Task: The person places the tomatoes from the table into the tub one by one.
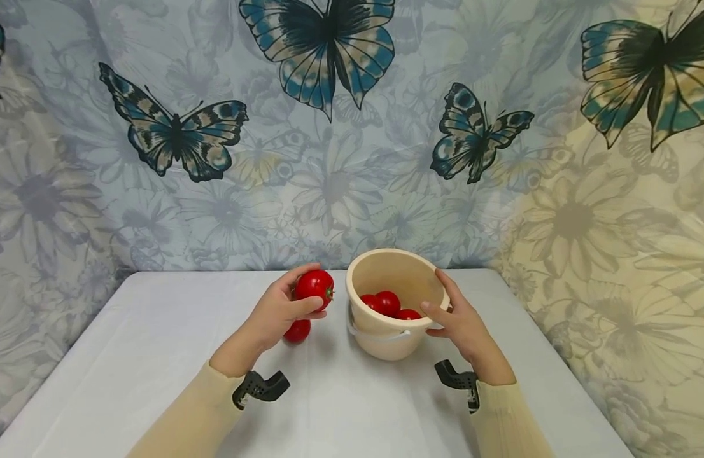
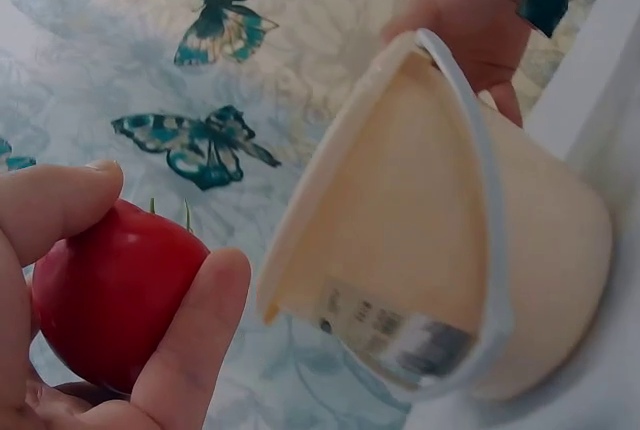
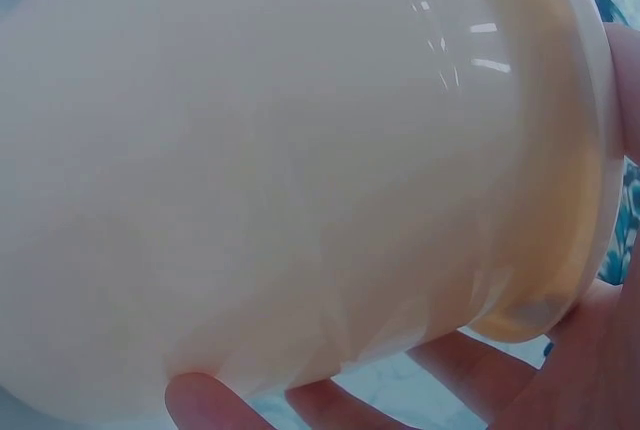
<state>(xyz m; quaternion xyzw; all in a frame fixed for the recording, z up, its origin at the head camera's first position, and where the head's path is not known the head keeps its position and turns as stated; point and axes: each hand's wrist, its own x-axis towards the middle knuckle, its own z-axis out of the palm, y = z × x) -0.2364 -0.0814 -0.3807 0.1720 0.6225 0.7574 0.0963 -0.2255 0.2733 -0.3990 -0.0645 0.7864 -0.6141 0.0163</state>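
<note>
My left hand [image 1: 276, 313] grips a red tomato [image 1: 313, 286] with a green stem, thumb and fingers around it, just left of the bucket. That tomato [image 2: 120, 295] shows up close in the left wrist view. Below the hand a second tomato [image 1: 298, 332] lies on the table, partly hidden by it. A cream plastic bucket [image 1: 386, 343] stands at the right, with several tomatoes [image 1: 388, 303] inside. My right hand [image 1: 465, 327] holds the bucket by its right side, thumb at the rim; in the right wrist view, fingers [image 3: 205, 400] touch its outer wall.
The bucket's pale handle [image 1: 380, 334] hangs down its front. A printed label [image 2: 400, 335] is on its wall. The white table [image 1: 128, 356] meets a butterfly-patterned cloth [image 1: 329, 210] at the back. Dark camera mounts [image 1: 263, 387] sit on both wrists.
</note>
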